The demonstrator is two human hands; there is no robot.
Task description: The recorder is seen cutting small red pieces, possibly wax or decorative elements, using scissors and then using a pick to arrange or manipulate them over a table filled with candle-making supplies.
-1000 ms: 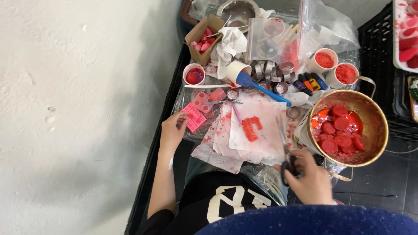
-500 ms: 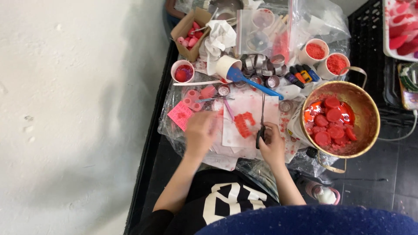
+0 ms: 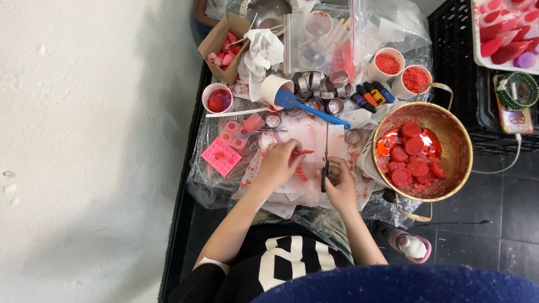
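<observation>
I see left hand (image 3: 278, 163) pinching red strip (image 3: 304, 152), right hand (image 3: 338, 182) gripping blade (image 3: 325, 157). Risk: blade slips, cuts fingers alongside.

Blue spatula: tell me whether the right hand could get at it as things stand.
Probably yes. The blue spatula lies on top of the clutter just beyond the right hand, with only flat paper between them. But that hand is already holding a thin dark tool, so it isn't free to grasp.

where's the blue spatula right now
In the head view the blue spatula lies at the back of the work area, beyond both hands, its blade by a tipped white paper cup and its handle pointing toward the brass pot on the right.
</observation>
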